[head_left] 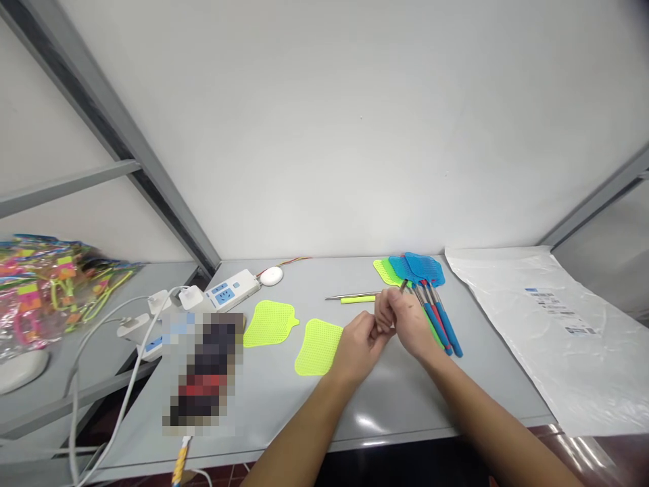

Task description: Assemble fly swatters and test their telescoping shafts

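Observation:
My left hand [359, 345] is closed at the edge of a yellow-green mesh fly swatter head [318, 348], whose neck is hidden by the fingers. My right hand [410, 321] meets it, fingers curled around a thin rod [403, 285] whose dark end pokes out above the fist. Where the two hands touch, the join is hidden. To the left lies another yellow-green swatter head [270, 323], its short neck pointing right. Behind the hands rests a metal rod with a yellow-green handle [357, 298].
Several swatters with blue mesh heads [424, 268] lie right of my hands. Further right is a white plastic package [552, 338]. On the left are a power strip [233, 291], a white round device [271, 276], a pixelated dark object [207, 365] and bagged colourful items [45, 291].

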Tool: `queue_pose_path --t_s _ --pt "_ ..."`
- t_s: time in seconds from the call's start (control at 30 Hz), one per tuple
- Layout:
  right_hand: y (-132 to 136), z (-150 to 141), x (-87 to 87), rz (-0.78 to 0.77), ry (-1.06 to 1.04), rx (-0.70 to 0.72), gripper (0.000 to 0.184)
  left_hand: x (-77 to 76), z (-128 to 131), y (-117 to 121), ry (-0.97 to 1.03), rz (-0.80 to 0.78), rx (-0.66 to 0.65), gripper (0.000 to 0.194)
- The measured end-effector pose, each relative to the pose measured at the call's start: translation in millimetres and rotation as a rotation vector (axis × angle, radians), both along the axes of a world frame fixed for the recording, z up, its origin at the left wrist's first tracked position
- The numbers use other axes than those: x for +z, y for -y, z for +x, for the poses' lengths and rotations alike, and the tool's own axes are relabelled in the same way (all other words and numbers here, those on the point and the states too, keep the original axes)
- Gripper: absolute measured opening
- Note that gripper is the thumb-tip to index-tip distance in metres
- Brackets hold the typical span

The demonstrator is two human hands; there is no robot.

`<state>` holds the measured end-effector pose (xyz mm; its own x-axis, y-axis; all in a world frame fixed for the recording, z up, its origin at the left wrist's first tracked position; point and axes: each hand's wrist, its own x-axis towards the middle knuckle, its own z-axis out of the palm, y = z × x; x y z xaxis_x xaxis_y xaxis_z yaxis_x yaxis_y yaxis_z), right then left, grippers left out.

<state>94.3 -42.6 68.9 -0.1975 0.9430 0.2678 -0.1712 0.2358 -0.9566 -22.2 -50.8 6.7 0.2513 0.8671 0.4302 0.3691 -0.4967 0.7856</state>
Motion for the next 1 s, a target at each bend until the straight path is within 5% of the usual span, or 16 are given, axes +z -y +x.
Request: queue_pose_path --t_s 0.2,0.3,0.4,0.57,1.0 --pt "12.5 10.4 0.4 0.212 0.412 -0.177 0.020 -1.0 -5.4 0.4 -0.067 -0.022 -0.075 0.019" --pt "14.5 11.4 6.2 0.124 0.275 -0.141 0.029 -1.6 -5.1 1.2 -0.087 -0.024 -0.081 0.015" --pt "9.3 8.0 16.7 0.035 0.044 -0.112 0.017 -2.4 -4.4 1.7 -0.134 -0.038 -0.084 0.019" --pt "-3.6 -3.9 29.4 -0.100 -0.154 -0.085 0.045 -2.1 -4.6 1.4 -0.161 -0.051 -0.082 0.024" --pt "-3.9 -14.6 -2.6 -0.049 -0.181 -0.065 0.049 -3.2 -7.3 -0.2 -0.133 -0.055 -0.101 0.014"
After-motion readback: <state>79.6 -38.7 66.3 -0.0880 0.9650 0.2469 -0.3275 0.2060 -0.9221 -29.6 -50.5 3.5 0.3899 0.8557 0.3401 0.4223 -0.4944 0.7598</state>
